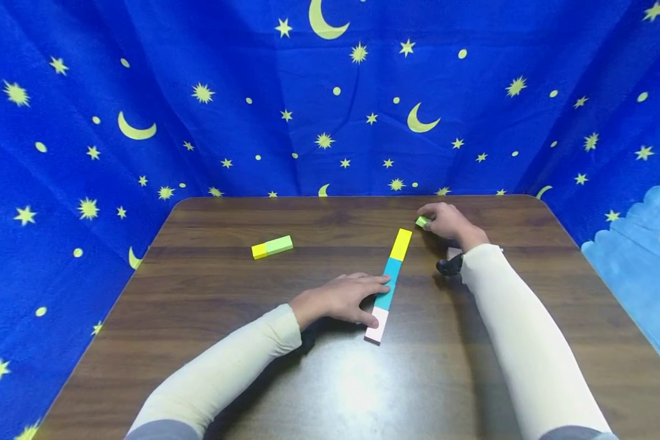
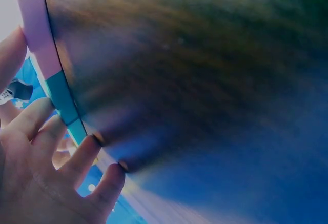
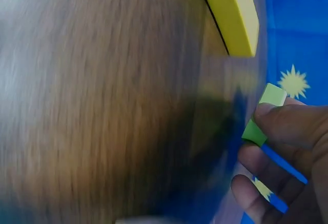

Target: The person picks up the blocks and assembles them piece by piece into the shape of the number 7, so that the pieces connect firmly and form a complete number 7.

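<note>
My right hand point(image 1: 445, 221) is pinching a green block point(image 3: 271, 97) between thumb and fingers, at the table's far side, right of centre. It's just beyond and to the right of the row's far end; can't tell if it's touching the wood.

My left hand point(image 1: 343, 298) has fingers spread, fairly straight, thumb apart. It comes in from the left, thumb at the pale pink block point(image 1: 374, 333), fingertips on the blue section point(image 1: 384, 297).

Row runs end to end, near to far, slanting slightly right: pale pink, blue section with a seam across it, long yellow block point(image 1: 401, 245).

Far left, well apart from the row: small yellow block point(image 1: 259, 251) touching a light-green block point(image 1: 279, 245), light-green on the right.

Pale piece point(image 1: 453, 252) by my right wrist, mostly hidden. All on a brown wood table point(image 1: 225, 366), starry blue curtain point(image 1: 286, 153) behind.
</note>
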Tool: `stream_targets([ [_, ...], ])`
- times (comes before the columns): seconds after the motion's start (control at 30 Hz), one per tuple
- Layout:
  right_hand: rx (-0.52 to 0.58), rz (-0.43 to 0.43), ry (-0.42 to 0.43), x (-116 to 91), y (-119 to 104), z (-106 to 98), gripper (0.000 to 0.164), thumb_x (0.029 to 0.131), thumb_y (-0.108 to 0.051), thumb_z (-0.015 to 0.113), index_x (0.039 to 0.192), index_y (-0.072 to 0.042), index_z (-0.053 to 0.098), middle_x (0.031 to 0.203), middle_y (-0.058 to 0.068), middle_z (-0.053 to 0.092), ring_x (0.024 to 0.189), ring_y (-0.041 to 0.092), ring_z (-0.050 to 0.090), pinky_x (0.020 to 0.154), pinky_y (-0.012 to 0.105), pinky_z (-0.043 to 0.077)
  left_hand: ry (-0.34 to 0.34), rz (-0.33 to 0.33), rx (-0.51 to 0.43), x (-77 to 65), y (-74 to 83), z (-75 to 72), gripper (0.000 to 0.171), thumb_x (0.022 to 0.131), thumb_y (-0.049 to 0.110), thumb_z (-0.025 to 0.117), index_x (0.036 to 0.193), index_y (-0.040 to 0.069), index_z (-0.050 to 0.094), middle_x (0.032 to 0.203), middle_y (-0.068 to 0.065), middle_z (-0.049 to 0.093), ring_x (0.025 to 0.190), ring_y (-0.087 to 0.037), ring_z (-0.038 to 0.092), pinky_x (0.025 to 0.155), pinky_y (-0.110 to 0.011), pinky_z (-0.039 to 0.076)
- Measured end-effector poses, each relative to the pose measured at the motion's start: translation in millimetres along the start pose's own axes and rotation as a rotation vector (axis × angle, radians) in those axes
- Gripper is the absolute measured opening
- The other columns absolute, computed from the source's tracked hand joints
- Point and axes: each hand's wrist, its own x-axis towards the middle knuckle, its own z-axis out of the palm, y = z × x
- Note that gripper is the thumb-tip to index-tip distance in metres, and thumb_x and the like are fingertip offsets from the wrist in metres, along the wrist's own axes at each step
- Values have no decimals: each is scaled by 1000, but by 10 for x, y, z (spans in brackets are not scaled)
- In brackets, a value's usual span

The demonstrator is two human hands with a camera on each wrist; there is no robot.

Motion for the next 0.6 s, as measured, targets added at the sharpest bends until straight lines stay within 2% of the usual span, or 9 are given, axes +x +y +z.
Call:
stream_targets([
  [0.2,5,9,1,82,-16,123,40,92,-4,55,132,-4,61,136,24,58,115,37,56,103,57,44,-8,1,-6,17,12,-1,71,91,48,67,153,29,38,166,15,21,152,-17,27,121,-47,30],
  [0.3,40,4,21,85,10,155,38,96,-9,54,133,-3,60,136,24,59,116,37,56,104,56,44,-2,16,3,24,7,0,72,91,49,67,153,28,39,166,14,21,152,-17,27,120,-47,31],
  [0.47,113,10,67,38,39,167,35,99,-14,53,131,-2,60,125,24,63,106,34,56,94,49,47,11,31,22,22,-15,7,72,91,48,67,153,26,39,166,13,22,152,-17,28,120,-45,31],
  [0.6,119,2,84,20,37,183,34,97,-12,55,128,-2,64,122,24,64,103,33,56,92,47,46,11,30,19,18,-21,14,72,91,49,67,153,27,39,166,13,22,152,-17,27,121,-46,31],
])
